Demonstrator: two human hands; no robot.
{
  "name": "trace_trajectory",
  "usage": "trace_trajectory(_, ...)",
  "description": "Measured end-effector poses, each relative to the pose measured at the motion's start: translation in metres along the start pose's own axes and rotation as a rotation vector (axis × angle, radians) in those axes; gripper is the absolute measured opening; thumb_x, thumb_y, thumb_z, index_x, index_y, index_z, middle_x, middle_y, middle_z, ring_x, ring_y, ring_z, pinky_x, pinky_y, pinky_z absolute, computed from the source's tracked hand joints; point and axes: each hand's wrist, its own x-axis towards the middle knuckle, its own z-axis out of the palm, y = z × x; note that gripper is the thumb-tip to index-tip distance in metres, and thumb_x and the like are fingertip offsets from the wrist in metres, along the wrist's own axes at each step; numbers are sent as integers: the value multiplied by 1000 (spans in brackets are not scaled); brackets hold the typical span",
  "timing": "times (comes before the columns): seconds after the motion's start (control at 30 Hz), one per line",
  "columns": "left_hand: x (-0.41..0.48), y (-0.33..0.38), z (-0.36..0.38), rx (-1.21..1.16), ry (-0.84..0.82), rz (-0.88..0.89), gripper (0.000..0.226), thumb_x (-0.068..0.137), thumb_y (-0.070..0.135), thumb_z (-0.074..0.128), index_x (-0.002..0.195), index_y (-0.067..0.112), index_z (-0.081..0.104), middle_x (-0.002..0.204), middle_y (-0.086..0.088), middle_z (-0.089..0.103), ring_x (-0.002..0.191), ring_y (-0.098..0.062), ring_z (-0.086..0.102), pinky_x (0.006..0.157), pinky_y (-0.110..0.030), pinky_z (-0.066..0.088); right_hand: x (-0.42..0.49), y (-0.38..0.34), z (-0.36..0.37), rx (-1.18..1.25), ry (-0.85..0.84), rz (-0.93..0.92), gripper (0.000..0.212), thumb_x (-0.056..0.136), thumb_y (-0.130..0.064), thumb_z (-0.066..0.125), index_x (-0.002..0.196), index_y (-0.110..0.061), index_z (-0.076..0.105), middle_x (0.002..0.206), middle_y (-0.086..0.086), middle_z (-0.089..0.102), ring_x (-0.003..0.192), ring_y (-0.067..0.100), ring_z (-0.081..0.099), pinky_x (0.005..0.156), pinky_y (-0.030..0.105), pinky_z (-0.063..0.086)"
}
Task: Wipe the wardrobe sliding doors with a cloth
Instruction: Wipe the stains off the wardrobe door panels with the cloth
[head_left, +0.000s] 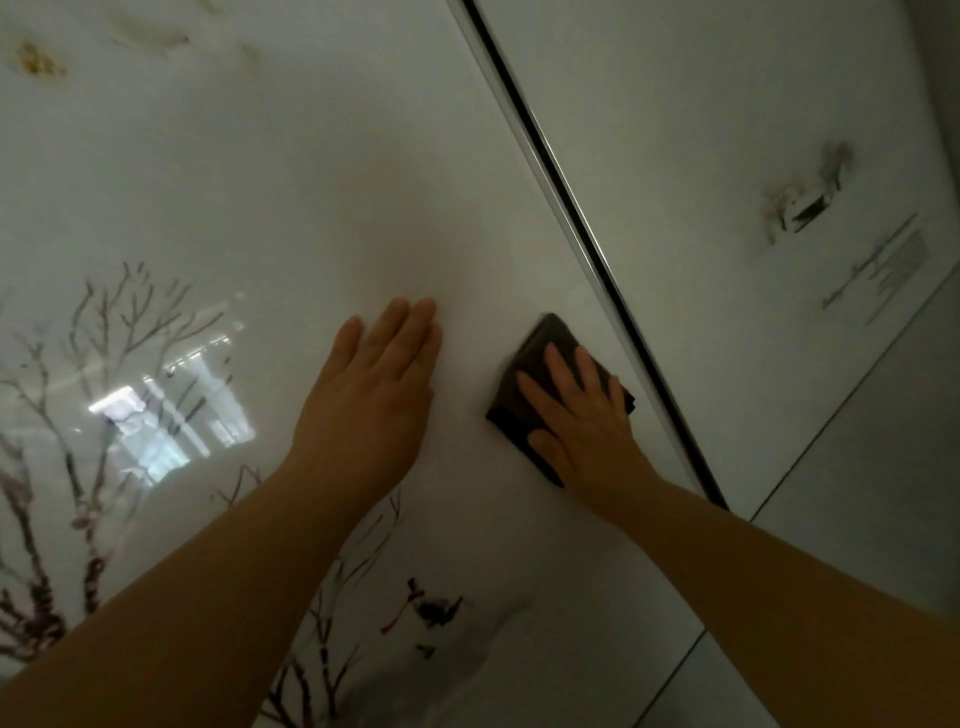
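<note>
The cloth (545, 374) is pressed flat by the right hand (587, 415), fingers spread. It should be swept toward 1 o'clock, to the seam (582, 208). The left hand (374, 395), fingers together, is braced on the door (260, 182).

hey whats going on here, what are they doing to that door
A person is wiping a glossy white sliding wardrobe door printed with bare branches. The right hand presses a dark grey folded cloth flat on the panel, close to the dark gap and metal edge strip where it meets the neighbouring door. The left hand lies open and flat on the same panel beside it, holding nothing.
</note>
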Motion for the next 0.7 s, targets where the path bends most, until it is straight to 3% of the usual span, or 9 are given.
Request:
trace_trajectory(0.13,0,1,0,-7,1,-15,51,92,23,33,140,5,34,151,-12,26,140,-28,20,112,-45,9,28,-24,-1,57,62,251,54,94,-54,12,145,-39,1,155,-3,-7,143,27,-10,109,57,-5)
trace_trajectory(0.2,-3,-1,2,-12,12,-14,50,91,19,35,140,6,34,151,-12,26,140,-28,20,112,-45,7,27,-43,6,44,83,277,55,94,-54,10,145,-39,0,155,-2,-7,143,28,-10,108,55,-8)
trace_trajectory(0.37,-3,-2,3,-22,35,4,49,91,16,39,139,5,36,150,-12,28,139,-28,22,111,-46,10,-20,-41,20,8,56,28,51,99,-47,23,147,-34,14,158,3,5,144,32,-5,109,61,-1)
trace_trajectory(0.5,-3,-4,1,-27,32,0,50,92,19,38,140,5,36,151,-11,27,139,-27,22,112,-45,11,-53,1,23,-96,19,-171,53,99,-46,31,148,-36,12,158,0,5,143,36,5,109,63,0)
trace_trajectory(0.7,-6,-7,0,-35,41,6,49,91,19,41,137,5,41,149,-12,31,137,-28,27,110,-44,15,-33,36,11,-119,-8,-241,53,98,-46,31,147,-38,13,158,-2,3,143,36,5,105,67,7)
